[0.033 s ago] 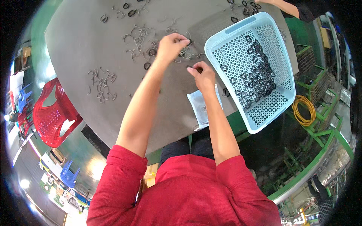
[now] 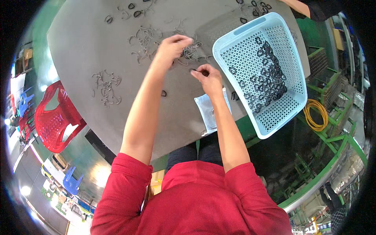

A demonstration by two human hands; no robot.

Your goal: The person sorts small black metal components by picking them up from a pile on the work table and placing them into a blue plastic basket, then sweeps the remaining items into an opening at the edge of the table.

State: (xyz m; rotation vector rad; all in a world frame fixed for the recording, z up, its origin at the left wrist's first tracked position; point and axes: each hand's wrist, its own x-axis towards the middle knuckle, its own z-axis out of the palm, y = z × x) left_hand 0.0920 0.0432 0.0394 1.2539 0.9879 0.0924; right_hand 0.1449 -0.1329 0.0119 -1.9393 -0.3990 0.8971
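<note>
My left hand (image 2: 170, 50) hangs over the loose curved metal hooks (image 2: 192, 51) on the grey table, its fingers close together and smeared by motion. I cannot make out anything in its fingertips. To its right and nearer me, my right hand (image 2: 212, 81) is closed in a pinch. A small black ring-like piece (image 2: 192, 70) shows at its fingertips, and something dark sits inside the curled fingers. One black ring (image 2: 163, 93) lies alone on the table beside my left forearm. A light blue perforated basket (image 2: 236, 102) right of my right hand holds many black rings (image 2: 270, 78).
More hooks (image 2: 106, 87) lie at the left, with black rings (image 2: 137, 14) at the far side. A white plastic bag (image 2: 204, 111) lies under my right forearm. Another person's hand (image 2: 297, 5) is at the far right. A red chair (image 2: 55, 117) stands left of the table (image 2: 78, 51).
My left hand has moved a little left, and a black ring seen at its fingertips no longer shows. My right hand has shifted slightly left. The other person's hand has drawn right.
</note>
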